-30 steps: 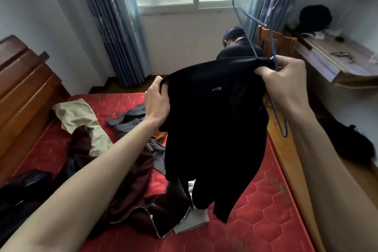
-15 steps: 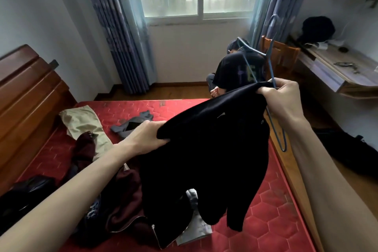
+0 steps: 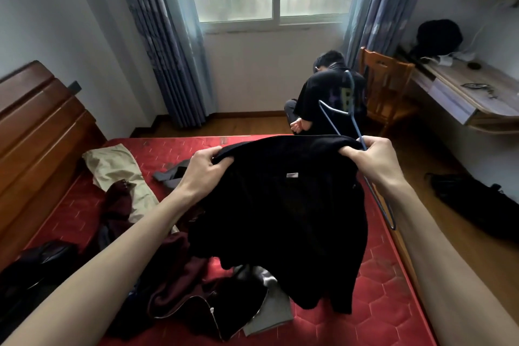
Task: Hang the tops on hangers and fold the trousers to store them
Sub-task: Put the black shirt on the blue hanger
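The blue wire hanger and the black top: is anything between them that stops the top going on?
Nothing visible does. The right hand grips both the blue wire hanger and one edge of the black top, so they already touch. The left hand grips the other edge. The hanger is not inside the top yet.

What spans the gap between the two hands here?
In the head view, the black top stretches between them: the left hand grips one upper edge, the right hand grips the other together with the blue hanger.
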{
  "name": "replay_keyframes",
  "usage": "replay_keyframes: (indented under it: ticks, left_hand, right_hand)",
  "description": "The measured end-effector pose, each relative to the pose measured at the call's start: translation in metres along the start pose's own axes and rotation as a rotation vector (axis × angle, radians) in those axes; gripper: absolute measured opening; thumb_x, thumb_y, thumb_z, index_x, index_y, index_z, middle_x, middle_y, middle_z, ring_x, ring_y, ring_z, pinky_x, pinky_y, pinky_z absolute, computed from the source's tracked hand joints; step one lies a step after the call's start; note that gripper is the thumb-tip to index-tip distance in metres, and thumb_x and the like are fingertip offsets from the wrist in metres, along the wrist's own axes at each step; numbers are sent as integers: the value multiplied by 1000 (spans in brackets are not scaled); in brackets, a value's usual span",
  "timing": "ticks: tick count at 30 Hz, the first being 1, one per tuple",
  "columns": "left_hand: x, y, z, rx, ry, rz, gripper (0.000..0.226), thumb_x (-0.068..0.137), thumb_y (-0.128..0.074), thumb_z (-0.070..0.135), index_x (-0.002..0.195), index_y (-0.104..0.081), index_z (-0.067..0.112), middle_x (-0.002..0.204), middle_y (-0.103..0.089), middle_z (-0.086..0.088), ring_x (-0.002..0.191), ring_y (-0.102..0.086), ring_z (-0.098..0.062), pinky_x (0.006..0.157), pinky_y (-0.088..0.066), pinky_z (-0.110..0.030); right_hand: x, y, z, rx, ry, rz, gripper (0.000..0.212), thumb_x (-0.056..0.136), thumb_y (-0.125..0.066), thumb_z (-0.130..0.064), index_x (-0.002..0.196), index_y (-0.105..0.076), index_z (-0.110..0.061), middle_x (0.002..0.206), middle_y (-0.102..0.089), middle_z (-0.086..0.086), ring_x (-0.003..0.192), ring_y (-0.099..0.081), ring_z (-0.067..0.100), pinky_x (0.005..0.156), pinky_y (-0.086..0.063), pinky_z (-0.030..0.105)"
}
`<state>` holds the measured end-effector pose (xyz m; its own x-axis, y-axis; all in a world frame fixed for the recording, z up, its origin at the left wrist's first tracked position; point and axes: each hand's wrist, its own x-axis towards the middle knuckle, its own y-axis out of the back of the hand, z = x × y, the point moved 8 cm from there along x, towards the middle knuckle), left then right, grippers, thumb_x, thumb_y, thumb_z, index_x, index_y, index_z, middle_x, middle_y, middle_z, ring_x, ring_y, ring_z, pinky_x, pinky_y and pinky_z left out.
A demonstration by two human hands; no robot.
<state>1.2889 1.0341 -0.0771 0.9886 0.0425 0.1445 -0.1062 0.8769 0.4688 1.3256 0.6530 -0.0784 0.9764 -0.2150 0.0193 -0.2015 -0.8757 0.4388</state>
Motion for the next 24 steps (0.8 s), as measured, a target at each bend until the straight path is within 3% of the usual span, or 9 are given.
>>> replay_keyframes:
  ticks: [2, 5, 7, 9, 12, 15, 18, 21, 24]
  left_hand:
    - [3, -4, 9, -59, 6, 28, 14, 96, -68, 21, 96, -82, 24, 85, -79, -2, 77, -77, -23, 65, -59, -38]
    - [8, -5, 20, -110, 5, 103, 20, 89, -68, 18, 88, -84, 30, 85, -80, 5, 81, -78, -15, 70, -61, -30]
    - [10, -9, 26, -61, 0, 102, 18, 84, -68, 23, 86, -84, 32, 83, -80, 9, 80, -77, -11, 71, -62, -31]
    - [9, -13, 27, 29, 14, 97, 19, 76, -67, 33, 83, -83, 27, 79, -79, 10, 77, -77, -12, 74, -64, -40]
    - [5, -17, 24, 154, 56, 116, 31, 69, -63, 46, 79, -82, 24, 73, -77, 11, 74, -75, -12, 73, -62, -46]
    - [4, -19, 18, 228, 98, 122, 27, 71, -65, 44, 80, -82, 25, 72, -76, 12, 73, -74, -9, 74, -62, -44]
    - [4, -13, 12, 333, 109, 145, 20, 76, -71, 47, 78, -81, 29, 67, -73, 16, 71, -72, -6, 68, -59, -36]
    - [2, -4, 10, 387, 114, 193, 24, 79, -72, 53, 77, -80, 31, 67, -73, 16, 72, -70, -6, 66, -55, -32]
    - [2, 3, 9, 443, 137, 224, 29, 83, -71, 55, 76, -78, 28, 68, -72, 11, 74, -70, -14, 69, -52, -34]
  right_hand:
    - [-1, -9, 1, -31, 12, -30, 17, 74, -82, -33, 82, -77, -19, 79, -77, 3, 83, -76, 27, 75, -60, 40]
    - [-6, -13, -8, -20, 70, -21, 13, 88, -78, -32, 86, -78, -20, 82, -76, 1, 82, -73, 21, 78, -56, 37]
    - [-15, -12, -17, 26, 128, 5, 21, 91, -75, -37, 83, -77, -18, 76, -74, 0, 73, -68, 14, 73, -53, 36]
    - [-27, -16, -25, 144, 183, 1, 28, 92, -74, -41, 82, -74, -15, 73, -73, 0, 67, -64, 11, 66, -51, 37]
    - [-39, -32, -36, 176, 227, -31, 28, 92, -75, -44, 91, -68, -17, 70, -68, 6, 60, -59, 20, 61, -49, 38]
    - [-42, -52, -55, 4, 353, 1, 27, 101, -66, -41, 94, -67, -14, 69, -65, 12, 59, -57, 20, 65, -50, 42]
    - [-46, -59, -61, -59, 406, 35, 39, 106, -54, -46, 88, -66, -14, 70, -68, 3, 66, -64, 19, 70, -51, 47]
    - [-45, -54, -54, -80, 410, 14, 37, 105, -58, -43, 84, -71, -17, 72, -72, -2, 70, -68, 16, 73, -52, 45]
    - [-38, -44, -46, -66, 381, -71, 34, 105, -61, -38, 81, -76, -19, 78, -75, 6, 76, -70, 28, 75, -52, 42]
